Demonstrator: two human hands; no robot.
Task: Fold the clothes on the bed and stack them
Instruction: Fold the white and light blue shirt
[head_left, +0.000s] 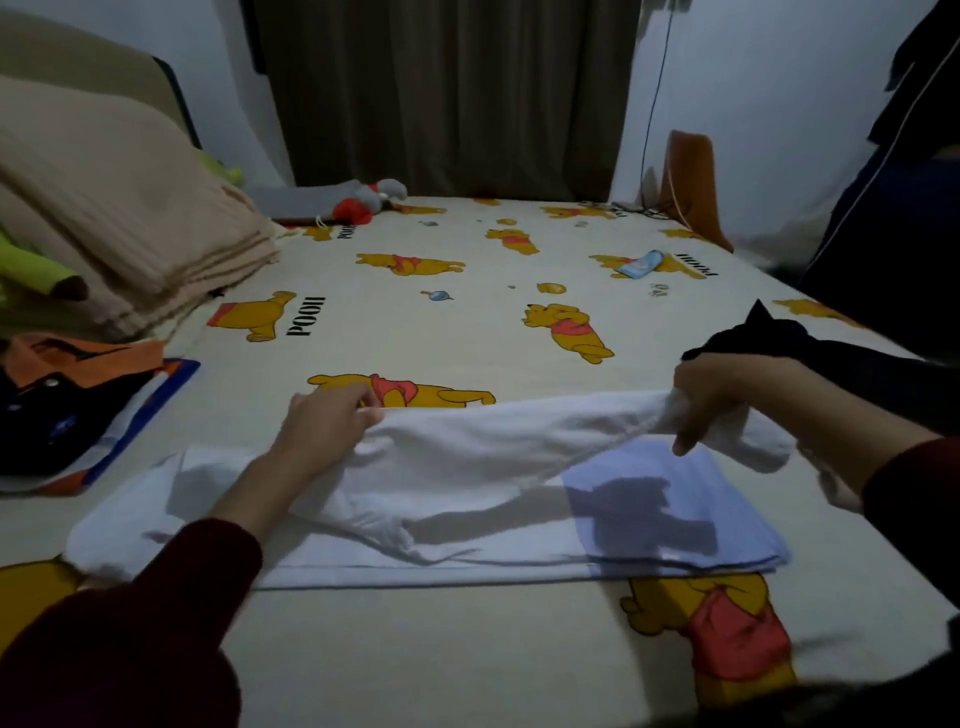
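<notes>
right hand (722, 400) fingers buried in bunched white garment (467, 467), grip shape unclear. dark clothing (810, 353) past the garment cut by right edge. stack (67, 405) left of garment cut by left edge, items blurred.

1. A folded beige ribbed blanket (130, 223) lies at the far left.
2. A grey and red plush toy (366, 200) sits at the far edge, before dark brown curtains (447, 93).
3. A small light-blue packet (641, 264) rests far right.
</notes>
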